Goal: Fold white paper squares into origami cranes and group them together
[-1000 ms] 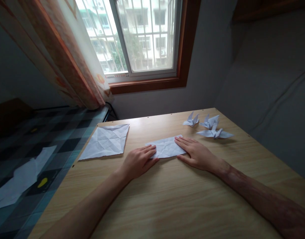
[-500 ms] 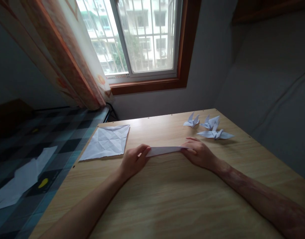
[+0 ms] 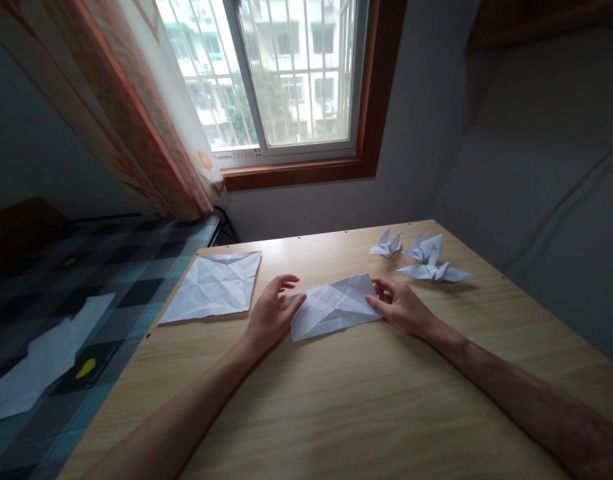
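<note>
both hands work on a creased white sheet (image 3: 334, 308) lying near the middle of the wooden tabletop (image 3: 366, 400), its near edge flat on the wood and its far part slightly raised. the left hand (image 3: 270, 315) is at the sheet's left end, half open: the thumb lies against the left edge and the other fingers curl loosely above it. whether it really pinches the paper i cannot tell. the right hand (image 3: 400, 308) is at the right end with its fingers bent in, and the thumb and fingertips are closed on the sheet's right edge.

to the left of the left hand, apart from it, a second creased sheet (image 3: 214, 287) lies open and flat near the tabletop's left edge. beyond the right hand, towards the far right corner, stand three folded paper cranes: a small crane (image 3: 386, 244), a middle crane (image 3: 424, 247) just beside it, and a wide-winged crane (image 3: 434, 271) nearest the hand.

left of the tabletop is a bed (image 3: 111, 280) with a dark checked cover. loose white paper (image 3: 41, 360) lies on it. behind the tabletop is a barred window (image 3: 296, 73) with a patterned curtain (image 3: 151, 127) drawn to its left.
</note>
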Demonstrator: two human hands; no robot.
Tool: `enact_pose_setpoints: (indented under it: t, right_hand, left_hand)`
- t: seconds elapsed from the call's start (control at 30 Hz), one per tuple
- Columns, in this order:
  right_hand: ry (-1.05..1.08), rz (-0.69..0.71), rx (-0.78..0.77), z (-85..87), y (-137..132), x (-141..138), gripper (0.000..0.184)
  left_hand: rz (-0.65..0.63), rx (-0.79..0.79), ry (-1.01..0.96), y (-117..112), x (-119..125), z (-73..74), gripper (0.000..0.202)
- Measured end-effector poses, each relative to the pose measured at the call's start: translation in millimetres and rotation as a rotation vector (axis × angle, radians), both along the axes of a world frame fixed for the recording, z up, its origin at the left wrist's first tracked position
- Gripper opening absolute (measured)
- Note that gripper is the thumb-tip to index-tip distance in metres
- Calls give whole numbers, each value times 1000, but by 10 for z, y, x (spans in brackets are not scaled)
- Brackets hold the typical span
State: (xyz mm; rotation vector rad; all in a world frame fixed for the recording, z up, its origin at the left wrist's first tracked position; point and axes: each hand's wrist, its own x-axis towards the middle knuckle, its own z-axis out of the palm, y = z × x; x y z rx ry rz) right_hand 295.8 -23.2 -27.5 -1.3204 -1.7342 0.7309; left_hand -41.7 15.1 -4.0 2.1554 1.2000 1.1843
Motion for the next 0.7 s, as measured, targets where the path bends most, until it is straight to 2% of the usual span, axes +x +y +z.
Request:
enact_pose_setpoints:
  t: [0.07, 0.13, 0.23, 0.3, 0.5, 0.7]
  right_hand:
    - [-106, -32, 70, 8, 11, 15, 32]
    - [-195, -27, 122, 21, 18, 28, 26]
    - [-285, 8, 193, 46, 18, 36, 25]
    - [-313, 38, 231, 64, 7, 29, 29]
    - [-393, 220, 286, 112, -47, -21, 38]
    - [-479, 334, 330, 109, -93, -59, 64]
  left_hand:
    - [-28, 163, 155, -38, 12, 23, 35]
    - [-142, 249, 314, -88, 37, 48, 34]
    - [-382, 235, 492, -150, 78, 74, 33]
    - [-475, 198, 523, -170, 94, 79, 34]
    - [-539, 166, 555, -171, 95, 55, 44]
    - [-562, 123, 574, -169, 85, 41, 51]
